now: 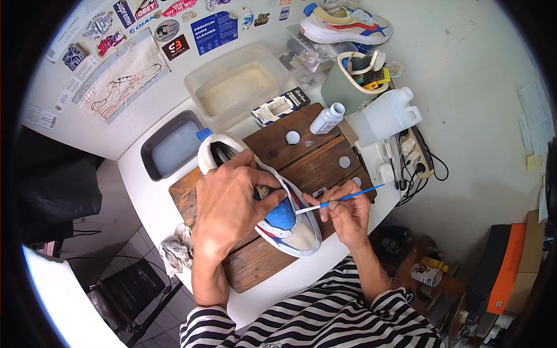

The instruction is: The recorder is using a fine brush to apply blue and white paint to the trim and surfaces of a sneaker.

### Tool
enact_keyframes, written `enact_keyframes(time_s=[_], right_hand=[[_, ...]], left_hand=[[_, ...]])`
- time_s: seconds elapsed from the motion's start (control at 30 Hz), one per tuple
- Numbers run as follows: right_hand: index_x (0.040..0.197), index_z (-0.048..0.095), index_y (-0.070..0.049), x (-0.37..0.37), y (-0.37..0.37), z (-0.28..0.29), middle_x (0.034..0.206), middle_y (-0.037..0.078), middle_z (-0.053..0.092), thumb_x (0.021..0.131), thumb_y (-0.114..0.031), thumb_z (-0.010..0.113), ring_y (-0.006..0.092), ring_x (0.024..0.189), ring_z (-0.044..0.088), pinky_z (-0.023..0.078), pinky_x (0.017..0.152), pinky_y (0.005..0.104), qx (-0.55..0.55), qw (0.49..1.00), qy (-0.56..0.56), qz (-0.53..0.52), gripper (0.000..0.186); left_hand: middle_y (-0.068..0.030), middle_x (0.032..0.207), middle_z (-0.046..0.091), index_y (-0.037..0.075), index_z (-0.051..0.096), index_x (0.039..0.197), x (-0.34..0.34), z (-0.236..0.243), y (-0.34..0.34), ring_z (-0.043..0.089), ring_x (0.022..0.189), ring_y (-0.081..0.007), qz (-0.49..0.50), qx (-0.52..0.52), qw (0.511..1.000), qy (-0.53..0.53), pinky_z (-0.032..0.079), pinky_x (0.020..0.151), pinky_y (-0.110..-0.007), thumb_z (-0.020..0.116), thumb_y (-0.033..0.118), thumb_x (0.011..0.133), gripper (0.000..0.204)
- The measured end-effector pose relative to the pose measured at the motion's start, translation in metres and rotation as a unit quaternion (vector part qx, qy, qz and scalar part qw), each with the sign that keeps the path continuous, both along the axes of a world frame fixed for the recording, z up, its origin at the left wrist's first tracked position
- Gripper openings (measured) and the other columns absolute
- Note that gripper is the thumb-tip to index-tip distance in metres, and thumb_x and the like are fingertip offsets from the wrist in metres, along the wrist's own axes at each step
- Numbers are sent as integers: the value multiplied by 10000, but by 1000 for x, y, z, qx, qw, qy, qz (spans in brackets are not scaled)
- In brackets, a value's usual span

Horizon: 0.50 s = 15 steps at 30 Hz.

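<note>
A white and cream sneaker point(301, 236) with blue and red panels rests on a dark wooden board point(250, 272), its toe toward me. My left hand point(232, 200) is closed over its opening, fingers gripping the upper, thumb by a textured blue area point(282, 216). What lies under the palm is hidden. Between the fingers of my right hand point(347, 216) is a thin paintbrush point(354, 195) with a blue handle. Its pale tip touches or nearly touches the sneaker's side near the toe. An uncapped white bottle point(328, 119) stands on the board, a round cap point(293, 137) lying beside it.
Behind the board are a grey basin of liquid point(152, 145), a clear plastic tub point(200, 98) and a small box point(272, 113). A bucket of brushes point(336, 87), a translucent jug point(377, 122) and cables point(415, 185) are at the right. A crumpled cloth point(176, 249) lies left. Another sneaker point(348, 29) sits at the back.
</note>
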State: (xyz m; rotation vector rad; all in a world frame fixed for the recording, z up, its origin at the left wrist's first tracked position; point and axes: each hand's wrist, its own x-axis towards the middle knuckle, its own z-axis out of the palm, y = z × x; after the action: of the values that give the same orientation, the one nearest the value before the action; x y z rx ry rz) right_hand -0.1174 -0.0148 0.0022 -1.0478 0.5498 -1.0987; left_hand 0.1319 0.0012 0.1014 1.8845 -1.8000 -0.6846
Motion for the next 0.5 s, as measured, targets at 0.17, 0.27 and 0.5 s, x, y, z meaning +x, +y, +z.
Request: enact_keyframes(time_s=[0.17,0.27,0.5], right_hand=[[1041,494,-22,-1,1,-2,884,144,642,952,159,485,158,724,612,466,1106,650,-4,1000,3,-1,202],[1039,491,-20,0,5,0,883,144,641,952,159,483,158,725,612,465,1105,654,12,1000,-12,-14,199],[1014,488,-35,3,12,3,810,120,596,969,87,515,173,659,575,412,1101,734,7,999,22,-44,132]], left_hand=[[-24,859,627,189,858,963,0,-1,0,655,756,-240,-2,-1,1000,1,505,670,-396,886,241,704,266],[-22,855,621,189,858,964,1,-1,0,650,749,-240,-4,-3,1000,1,501,669,-398,887,240,700,270],[-26,851,614,189,857,966,1,1,1,648,742,-238,-4,-4,1000,-2,497,671,-398,886,240,702,271]])
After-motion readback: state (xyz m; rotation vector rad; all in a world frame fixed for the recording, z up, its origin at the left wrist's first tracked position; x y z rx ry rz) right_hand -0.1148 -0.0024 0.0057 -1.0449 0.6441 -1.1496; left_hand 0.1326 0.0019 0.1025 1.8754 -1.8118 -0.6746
